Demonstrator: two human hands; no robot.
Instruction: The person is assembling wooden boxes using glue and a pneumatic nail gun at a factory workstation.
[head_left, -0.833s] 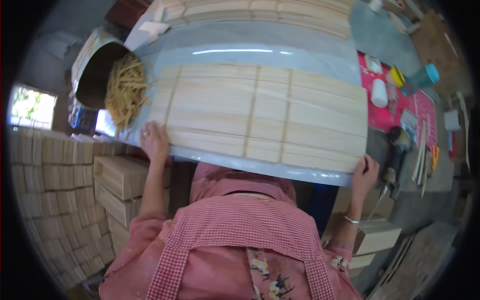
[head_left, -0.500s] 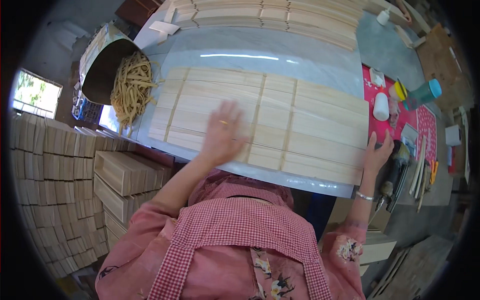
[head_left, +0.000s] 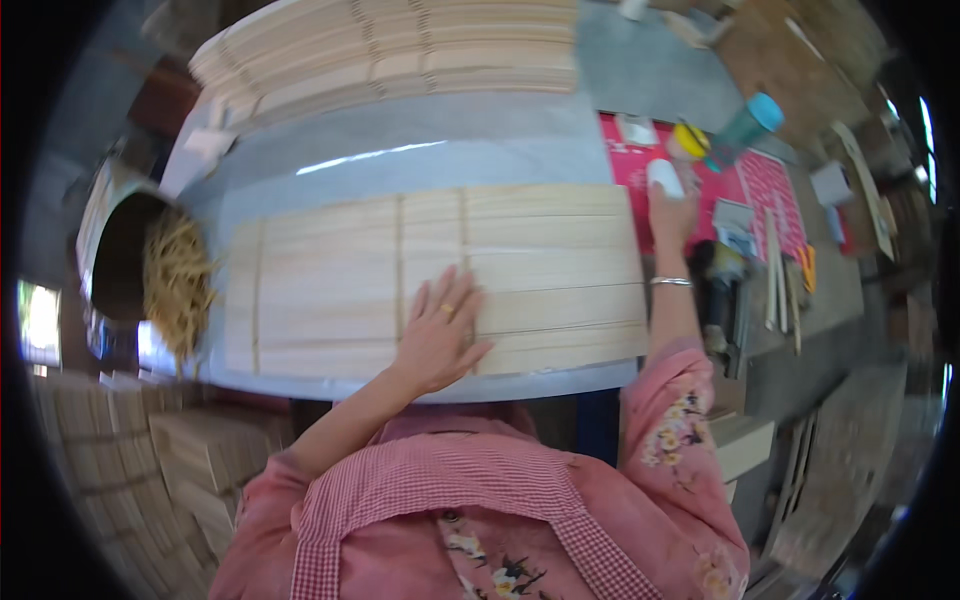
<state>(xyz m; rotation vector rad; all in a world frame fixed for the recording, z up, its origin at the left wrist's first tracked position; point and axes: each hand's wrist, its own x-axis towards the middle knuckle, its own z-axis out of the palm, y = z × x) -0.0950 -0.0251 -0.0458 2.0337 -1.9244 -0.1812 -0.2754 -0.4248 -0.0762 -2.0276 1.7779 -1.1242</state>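
Pale wooden slats (head_left: pixel 320 290), laid edge to edge as a panel with darker tan lines across them, cover the near part of the table. My left hand (head_left: pixel 438 335) rests flat on the panel near its front edge, fingers stretched out. Beyond the panel's right edge, my right hand (head_left: pixel 674 212) has its fingers round a white plastic bottle (head_left: pixel 664 178); the bottle's lower part is hidden by the hand. A pink-red mat (head_left: pixel 625 165) lies beneath it.
Stacked slatted panels (head_left: pixel 480 45) stand at the back. A bin (head_left: pixel 108 215) spilling tan strips (head_left: pixel 178 280) sits at left. On the right are a teal-lidded jar (head_left: pixel 740 135), a yellow-rimmed container (head_left: pixel 690 140), a power tool (head_left: pixel 722 285) and thin sticks (head_left: pixel 775 265).
My right hand has reached forward from the panel's right edge and closed round the white bottle. My left hand has settled on the slats, nearer the panel's middle. The whole view has turned.
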